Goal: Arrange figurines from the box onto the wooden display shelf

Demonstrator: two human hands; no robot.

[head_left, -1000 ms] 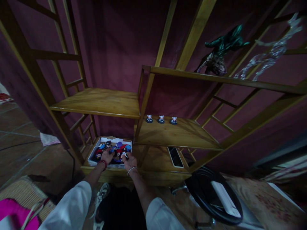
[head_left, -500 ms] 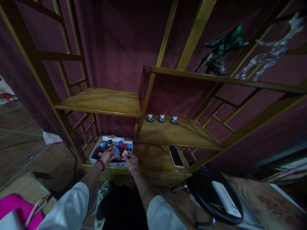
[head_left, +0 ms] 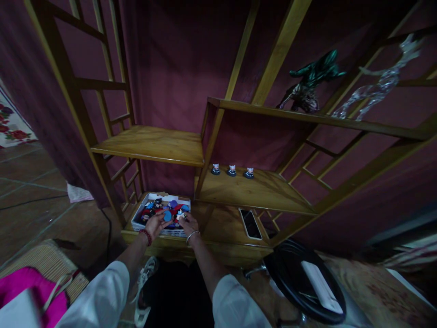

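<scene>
Both of my hands are over a white cardboard box on the bottom shelf, filled with small figurines and coloured discs. My left hand, with a red bead bracelet, is closed on a round blue disc. Between the fingers of my right hand, which wears a silver bracelet, is a small white-and-black figurine. The finger contact is partly hidden. On the middle shelf to the right, a left figurine, a middle figurine and a right figurine stand in a row on dark bases.
A phone lies on the bottom shelf, right of the box. Above are a green statue and a clear deer figure. A black stool stands at the lower right, and a woven mat seat at the lower left.
The view has shifted slightly, so the shelf and box sit a little further right. My hands still hold the blue disc and the figurine over the box.
</scene>
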